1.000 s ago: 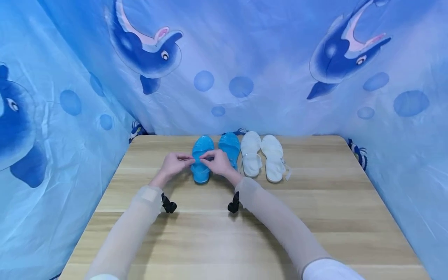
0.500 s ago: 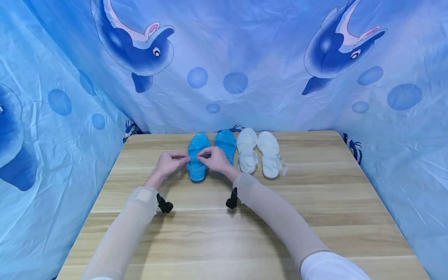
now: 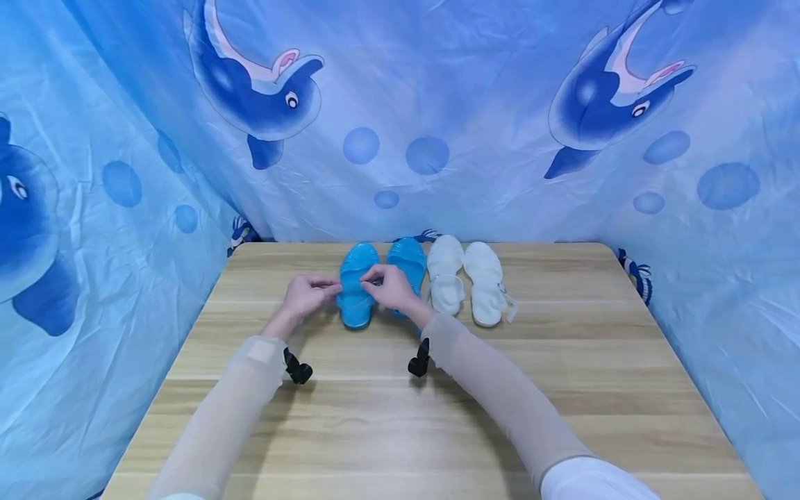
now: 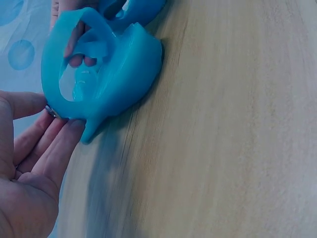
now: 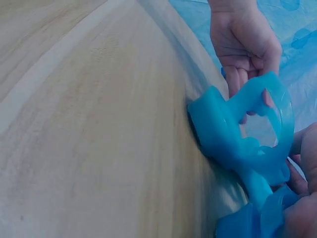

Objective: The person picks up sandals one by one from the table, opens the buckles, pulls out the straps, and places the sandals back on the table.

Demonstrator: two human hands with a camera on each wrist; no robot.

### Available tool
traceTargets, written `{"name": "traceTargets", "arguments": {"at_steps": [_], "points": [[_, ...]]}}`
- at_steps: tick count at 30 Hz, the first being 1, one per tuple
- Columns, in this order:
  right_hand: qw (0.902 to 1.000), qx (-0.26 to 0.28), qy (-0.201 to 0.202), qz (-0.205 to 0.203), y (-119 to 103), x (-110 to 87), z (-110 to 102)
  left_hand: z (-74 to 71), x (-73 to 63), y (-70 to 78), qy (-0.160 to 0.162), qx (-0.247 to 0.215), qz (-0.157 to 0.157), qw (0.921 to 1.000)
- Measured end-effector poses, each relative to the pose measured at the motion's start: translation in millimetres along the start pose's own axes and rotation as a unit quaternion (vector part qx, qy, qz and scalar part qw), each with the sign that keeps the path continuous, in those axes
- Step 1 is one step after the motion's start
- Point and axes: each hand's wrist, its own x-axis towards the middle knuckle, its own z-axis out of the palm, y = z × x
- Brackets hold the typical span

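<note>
Two blue jelly sandals lie side by side near the table's back edge. My left hand (image 3: 304, 295) pinches the ankle strap of the left blue sandal (image 3: 359, 257) at its outer side. In the left wrist view, a small metal buckle (image 4: 52, 112) shows between thumb and fingers, and the strap (image 4: 48, 69) stands up in a loop over the heel. From the other side, my right hand (image 3: 394, 288) holds this sandal's inner edge with curled fingers; the sandal partly hides the fingertips in the right wrist view. The second blue sandal (image 3: 407, 253) lies partly under the right hand.
Two white sandals, one (image 3: 446, 257) beside the blue pair and one (image 3: 483, 264) farther right, lie on the wooden table (image 3: 387, 417). A loose strap (image 3: 512, 307) sticks out from the rightmost. A blue dolphin-print cloth (image 3: 400, 83) hangs behind and at the sides.
My right fingertips have drawn back slightly from over the middle of the left blue sandal to its inner edge. The left hand stays at its outer side. The head view shifts a little.
</note>
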Motion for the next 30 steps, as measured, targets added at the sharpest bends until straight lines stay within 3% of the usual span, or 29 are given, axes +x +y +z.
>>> {"name": "traceTargets", "arguments": {"at_steps": [5,9,13,15,19,23,25,27,30], "points": [[0.9999,-0.008,-0.003,0.006,-2.5,0.8,-1.4,-1.0,-1.3,-2.5,0.018,-0.005,0.004,0.9998],[0.9985,-0.046,-0.016,-0.026,-9.4,0.9,-4.3,-1.9,-1.9,4.8,0.039,0.003,0.029,0.9988],[0.9923,-0.098,0.017,-0.075,-18.1,-5.1,-22.6,0.0,1.7,34.0,0.085,0.054,0.074,0.9921],[0.9876,-0.124,0.051,-0.082,-20.6,-13.6,-37.2,5.1,6.8,55.6,0.083,0.078,0.096,0.9889],[0.9794,-0.169,0.082,-0.074,-23.1,-34.0,-59.8,21.8,26.7,93.1,0.026,0.127,0.136,0.9822],[0.9684,-0.239,0.028,-0.064,-20.7,-60.9,-64.1,51.3,50.7,114.0,-0.058,0.203,0.138,0.9677],[0.9548,-0.291,-0.006,-0.062,-17.9,-72.4,-59.4,67.5,62.5,118.6,-0.101,0.237,0.126,0.9580],[0.9343,-0.349,-0.028,-0.067,-14.7,-79.5,-51.1,80.1,72.2,120.2,-0.134,0.273,0.114,0.9459],[0.9069,-0.412,-0.022,-0.087,-9.3,-81.7,-37.1,91.7,83.5,116.4,-0.152,0.319,0.104,0.9298]]}}
